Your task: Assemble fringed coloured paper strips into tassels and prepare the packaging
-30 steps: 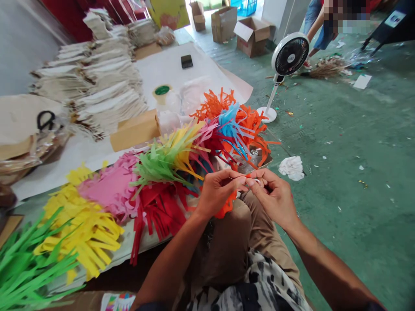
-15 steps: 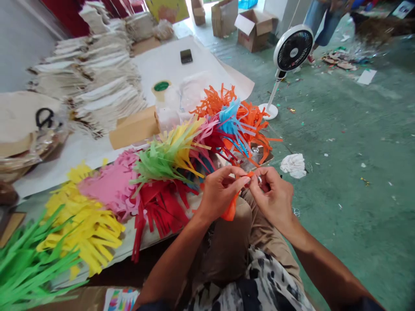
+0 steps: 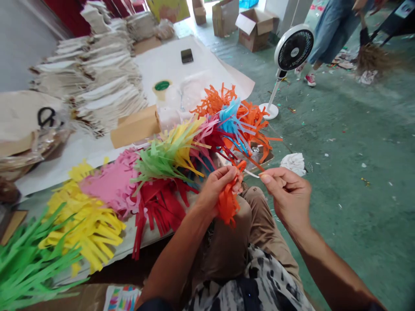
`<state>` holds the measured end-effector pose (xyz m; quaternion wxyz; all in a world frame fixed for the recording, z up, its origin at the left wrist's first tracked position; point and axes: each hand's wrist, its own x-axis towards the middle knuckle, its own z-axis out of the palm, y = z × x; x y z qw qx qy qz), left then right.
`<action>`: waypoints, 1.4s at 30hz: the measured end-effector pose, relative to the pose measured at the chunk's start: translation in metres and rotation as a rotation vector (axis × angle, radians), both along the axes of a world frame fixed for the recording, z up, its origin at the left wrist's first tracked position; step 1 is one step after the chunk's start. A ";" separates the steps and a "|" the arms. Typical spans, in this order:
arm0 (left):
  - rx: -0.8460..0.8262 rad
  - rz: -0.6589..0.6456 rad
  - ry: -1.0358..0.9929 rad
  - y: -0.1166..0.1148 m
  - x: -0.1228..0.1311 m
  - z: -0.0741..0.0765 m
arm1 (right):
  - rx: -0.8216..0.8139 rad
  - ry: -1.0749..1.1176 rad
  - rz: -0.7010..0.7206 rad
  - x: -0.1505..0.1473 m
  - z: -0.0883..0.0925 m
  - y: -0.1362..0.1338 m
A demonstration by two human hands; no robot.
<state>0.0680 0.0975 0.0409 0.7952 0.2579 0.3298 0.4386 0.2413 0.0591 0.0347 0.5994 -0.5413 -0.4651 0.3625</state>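
Note:
My left hand [image 3: 223, 185] is closed on an orange paper tassel [image 3: 228, 204], whose fringe hangs below the fingers over my knee. From the tassel's top a thin white strip [image 3: 251, 173] runs across to my right hand [image 3: 287, 192], which pinches its far end between thumb and fingers. Fringed paper lies on the table just left of my hands: a red bunch [image 3: 158, 205], a light green bunch [image 3: 157, 164], a yellow bunch [image 3: 86, 220] and a pink bunch [image 3: 112, 179]. Beyond my hands are a light blue bunch [image 3: 231, 116] and more orange fringe [image 3: 215, 101].
Stacks of white bundles [image 3: 106, 73] fill the table's back left, near black-handled scissors [image 3: 46, 116]. A phone [image 3: 186, 56] and a tape roll [image 3: 161, 85] lie on white paper. A fan [image 3: 294, 47] stands on the green floor, with a person [image 3: 337, 30] sweeping behind it.
My hands have moved apart, the right one outward, and a white strip now stretches between them. The orange fringe hangs more loosely. The person behind the fan has stepped further into view with a broom.

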 end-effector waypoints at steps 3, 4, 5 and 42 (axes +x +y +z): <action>0.024 0.013 -0.018 -0.003 0.005 -0.003 | -0.012 0.009 -0.006 -0.006 -0.002 -0.002; 0.032 0.014 -0.020 -0.004 0.005 -0.004 | -0.016 0.015 -0.010 -0.007 -0.003 -0.002; 0.039 0.013 -0.018 -0.005 0.006 -0.004 | -0.018 0.028 -0.016 -0.008 -0.005 -0.002; 0.689 0.061 0.792 -0.018 0.012 0.003 | -0.094 -0.100 0.262 0.011 -0.002 0.000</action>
